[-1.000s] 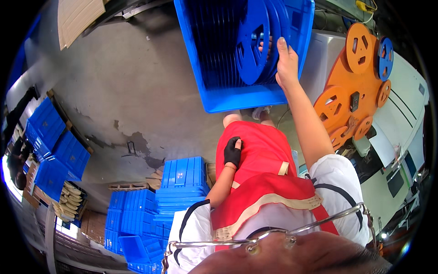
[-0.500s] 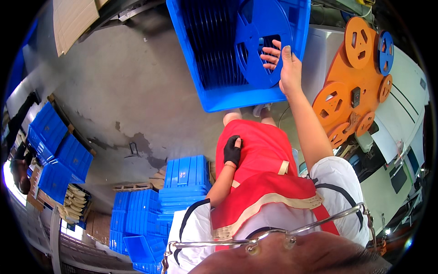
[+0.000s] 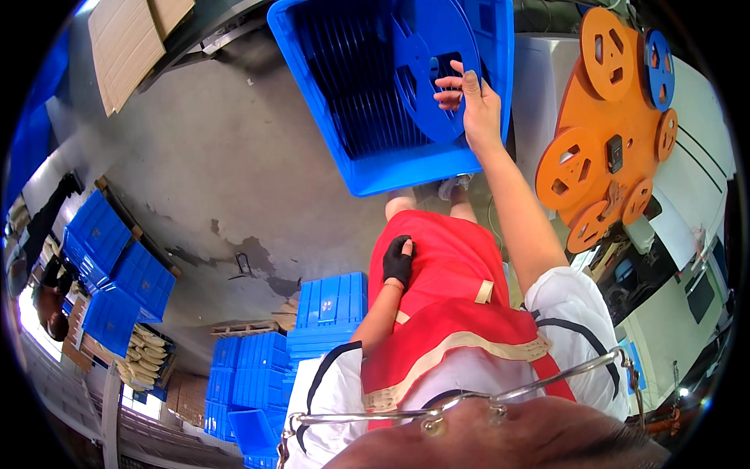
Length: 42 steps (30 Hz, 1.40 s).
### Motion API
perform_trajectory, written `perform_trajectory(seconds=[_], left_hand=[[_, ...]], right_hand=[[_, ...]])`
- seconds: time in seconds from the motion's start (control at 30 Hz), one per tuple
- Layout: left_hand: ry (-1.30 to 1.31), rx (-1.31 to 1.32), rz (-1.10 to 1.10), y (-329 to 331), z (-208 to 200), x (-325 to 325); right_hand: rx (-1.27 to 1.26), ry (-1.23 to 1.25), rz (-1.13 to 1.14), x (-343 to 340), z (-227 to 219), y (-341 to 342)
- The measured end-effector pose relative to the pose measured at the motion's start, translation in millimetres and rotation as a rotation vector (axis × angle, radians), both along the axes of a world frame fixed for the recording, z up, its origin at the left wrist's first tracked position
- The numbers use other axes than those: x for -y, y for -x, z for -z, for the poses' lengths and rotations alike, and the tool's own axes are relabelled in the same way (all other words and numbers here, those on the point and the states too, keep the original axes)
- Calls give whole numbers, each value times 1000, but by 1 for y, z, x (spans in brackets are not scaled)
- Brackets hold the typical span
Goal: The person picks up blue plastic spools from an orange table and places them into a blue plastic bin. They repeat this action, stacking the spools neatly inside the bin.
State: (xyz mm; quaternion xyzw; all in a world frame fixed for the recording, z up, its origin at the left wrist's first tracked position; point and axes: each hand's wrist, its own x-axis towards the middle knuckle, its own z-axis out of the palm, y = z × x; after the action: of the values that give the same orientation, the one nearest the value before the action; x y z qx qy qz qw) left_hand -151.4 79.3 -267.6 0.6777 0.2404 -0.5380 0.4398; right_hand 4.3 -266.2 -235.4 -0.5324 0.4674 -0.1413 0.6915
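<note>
A large blue bin [image 3: 391, 181] holds a packed row of dark blue reels [image 3: 363, 94] on edge. At the right end of the row, one blue reel [image 3: 422, 102] with cut-out windows leans with its flat side toward me. My right hand [image 3: 478, 109], bare, is at that reel's right rim. Its fingers are apart and slightly bent over the reel face, thumb up, not wrapped round it. My left hand [image 3: 397, 262], in a black fingerless glove, rests on my red apron [image 3: 445, 258] with fingers curled. What is inside them is hidden.
An orange panel [image 3: 594, 141] with several round orange discs and a blue reel [image 3: 660, 70] stands at right. Stacked blue crates [image 3: 332, 301] lie lower left. Further left are more blue bins [image 3: 129, 266] and a person [image 3: 51, 309]. Cardboard [image 3: 125, 55] lies upper left.
The view has shifted slightly, moving the bin leftward in the picture. My right hand stays by the reel, its fingers more bent than before. My left hand has not moved from the apron.
</note>
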Motion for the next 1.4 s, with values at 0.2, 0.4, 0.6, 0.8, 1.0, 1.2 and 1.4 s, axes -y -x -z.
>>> perform_trajectory(seconds=[0.2,0.4,0.6,0.8,1.0,1.2,1.4], left_hand=[[30,15,21,4,2,-4],[-27,37,92,2,-7,5],[-45,98,163,9,-6,13],[-109,203,279,12,-13,18],[-130,148,155,40,-11,24],[-224,172,249,53,-17,30],[-224,99,97,69,-15,35]], right_hand=[[-28,-49,-16,-12,27,-2],[-22,-54,25,-17,40,3],[98,-34,-19,-33,10,-4],[104,12,-12,-16,42,-8],[132,43,-48,-3,35,-9],[104,-22,-28,2,68,6],[86,-77,-43,1,102,16]])
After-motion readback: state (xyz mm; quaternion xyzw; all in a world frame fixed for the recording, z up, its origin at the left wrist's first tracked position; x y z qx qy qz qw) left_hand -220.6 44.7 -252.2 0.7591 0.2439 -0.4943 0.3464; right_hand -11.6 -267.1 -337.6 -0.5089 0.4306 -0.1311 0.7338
